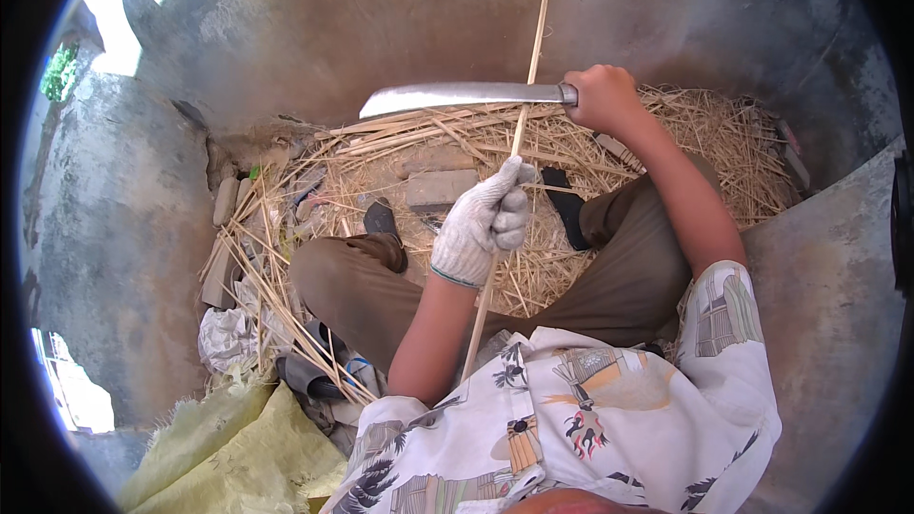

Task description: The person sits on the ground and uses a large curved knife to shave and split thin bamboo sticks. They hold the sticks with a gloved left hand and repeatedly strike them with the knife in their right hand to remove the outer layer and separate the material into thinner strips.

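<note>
My left hand [484, 219], in a white knit glove, is closed round a long thin pale strip of bamboo or wood [520, 128]. The strip slants from beside my body up past the glove toward the far wall. Bare, my right hand [605, 98] grips the handle of a large machete [457, 96]. Its broad metal blade points left and lies across the strip, above the gloved hand. Whether the edge bites into the strip, I cannot tell. The machete's handle is mostly hidden in my fist.
Shavings and loose strips [705, 133] cover the ground around my bent legs. A brick-like block [441, 188] lies between my feet. At the lower left are a yellow-green woven sack [248, 452] and crumpled white plastic [227, 338]. Grey concrete walls [400, 19] enclose the spot.
</note>
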Action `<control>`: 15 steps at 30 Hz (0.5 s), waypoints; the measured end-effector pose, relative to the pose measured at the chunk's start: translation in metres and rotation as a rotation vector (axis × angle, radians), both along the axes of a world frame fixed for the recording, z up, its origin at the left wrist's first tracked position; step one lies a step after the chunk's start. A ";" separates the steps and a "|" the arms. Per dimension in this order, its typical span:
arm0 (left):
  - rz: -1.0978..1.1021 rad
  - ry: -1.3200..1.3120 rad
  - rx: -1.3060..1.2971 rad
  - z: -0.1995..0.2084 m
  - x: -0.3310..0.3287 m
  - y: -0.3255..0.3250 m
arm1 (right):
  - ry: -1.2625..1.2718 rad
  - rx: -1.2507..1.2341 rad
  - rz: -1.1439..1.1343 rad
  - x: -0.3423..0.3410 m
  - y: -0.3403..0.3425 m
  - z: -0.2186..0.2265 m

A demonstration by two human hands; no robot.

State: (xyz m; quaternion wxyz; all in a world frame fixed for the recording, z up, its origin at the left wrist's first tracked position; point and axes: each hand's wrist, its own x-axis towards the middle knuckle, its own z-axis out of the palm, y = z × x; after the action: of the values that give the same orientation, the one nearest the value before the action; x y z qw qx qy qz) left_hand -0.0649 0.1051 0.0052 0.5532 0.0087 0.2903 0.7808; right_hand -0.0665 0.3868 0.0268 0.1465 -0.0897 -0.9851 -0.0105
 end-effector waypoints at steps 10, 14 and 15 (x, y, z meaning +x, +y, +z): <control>0.017 -0.079 0.053 -0.003 0.000 -0.004 | 0.065 -0.210 -0.041 -0.015 0.012 -0.006; 0.148 0.098 -0.181 0.006 0.004 -0.005 | -0.006 -0.049 0.105 -0.010 -0.009 -0.012; 0.193 0.150 -0.255 0.009 0.007 -0.004 | -0.018 0.028 0.123 -0.011 -0.011 -0.013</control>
State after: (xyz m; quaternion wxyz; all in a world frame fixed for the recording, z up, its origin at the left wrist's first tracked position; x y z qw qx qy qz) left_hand -0.0579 0.1007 0.0142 0.4490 -0.0313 0.4268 0.7844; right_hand -0.0773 0.3758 0.0135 0.1390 -0.0271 -0.9898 -0.0160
